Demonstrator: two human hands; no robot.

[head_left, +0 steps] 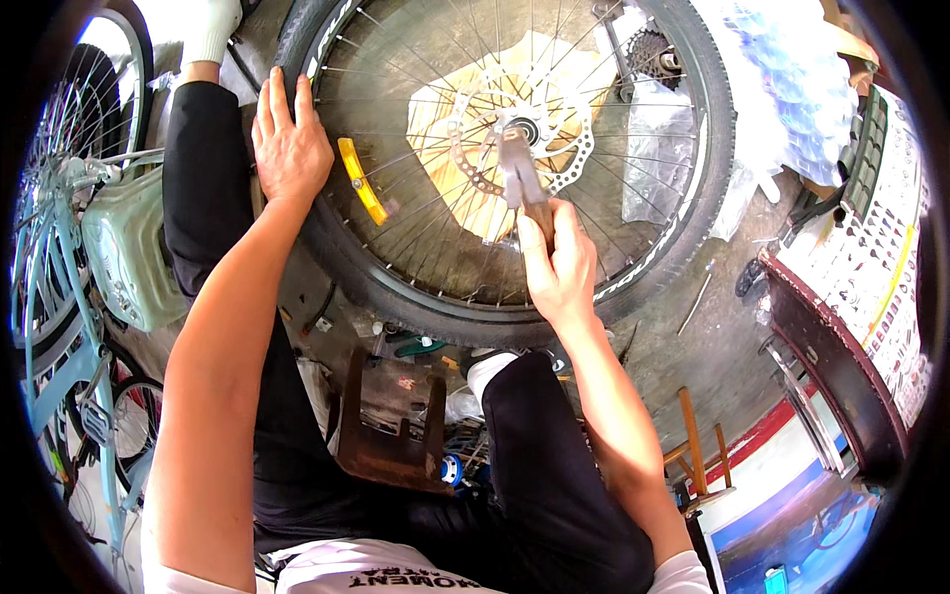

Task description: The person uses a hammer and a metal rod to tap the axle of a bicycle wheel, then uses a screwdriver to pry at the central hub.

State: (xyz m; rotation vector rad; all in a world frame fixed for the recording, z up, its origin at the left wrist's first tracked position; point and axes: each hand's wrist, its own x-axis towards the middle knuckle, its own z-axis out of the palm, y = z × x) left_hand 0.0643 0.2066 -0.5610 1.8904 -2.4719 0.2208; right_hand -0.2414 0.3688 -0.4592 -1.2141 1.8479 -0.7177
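Note:
A bicycle wheel (714, 163) with a black tyre lies nearly flat in front of me. At its hub sits a silver disc brake rotor (584, 148), and a yellow reflector (361, 181) is fixed among the spokes on the left. My left hand (290, 146) rests open on the tyre's left side, fingers stretched out. In my right hand (564, 262) is what looks like a hammer (522, 178), gripped by its brown handle. Its metal head, blurred by motion, is over the hub and partly hides it; contact cannot be made out.
Beneath the wheel lies a piece of cardboard (435, 119); a toothed cassette (655, 54) sits at the upper right. Clear plastic wrapping (782, 89) is heaped beyond. A light-blue bicycle (61, 381) stands left, and a rusty metal stand (396, 457) is between my legs.

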